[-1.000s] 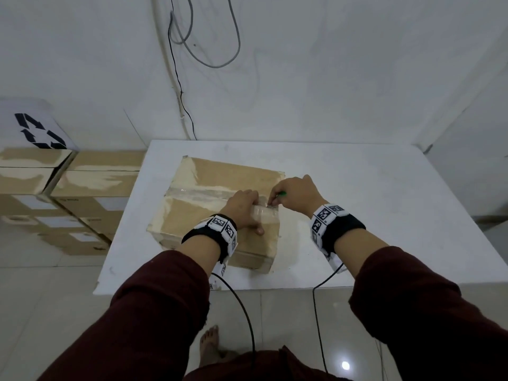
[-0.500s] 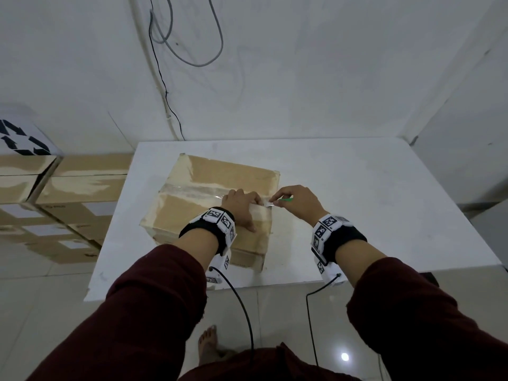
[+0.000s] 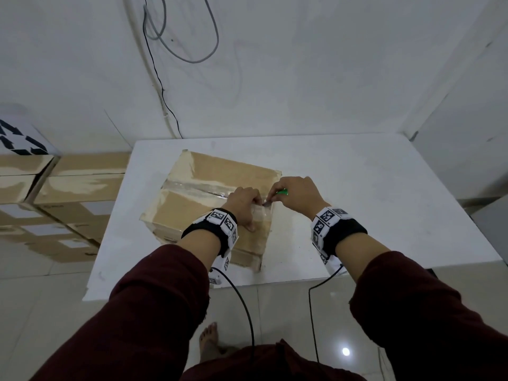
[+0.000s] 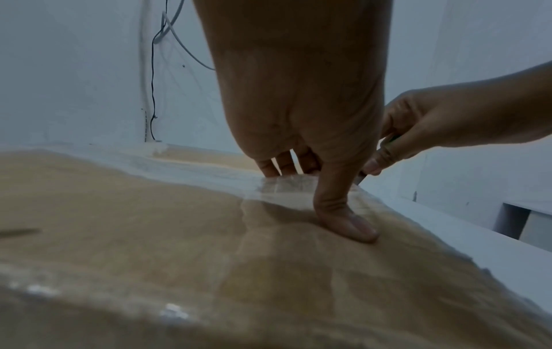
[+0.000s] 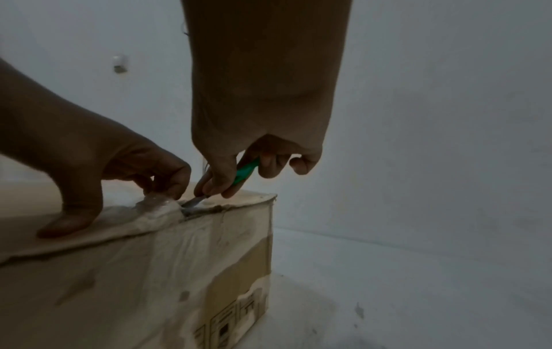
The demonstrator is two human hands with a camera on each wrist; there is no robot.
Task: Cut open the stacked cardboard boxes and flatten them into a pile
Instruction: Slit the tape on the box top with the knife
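Knife (image 5: 246,172) blade tip lost in taped seam, green handle mostly hidden inside gripping right hand (image 3: 298,195), left hand (image 3: 243,205) holding nothing, thumb and fingertips pressing cardboard box (image 3: 192,210) just beside blade

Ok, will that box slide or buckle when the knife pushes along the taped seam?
It may well slide: the box sits loose on the smooth white table, so the left hand pressing on top seems needed. Its top probably flexes; the edge near the knife looks worn and wavy. Its weight cannot be judged.
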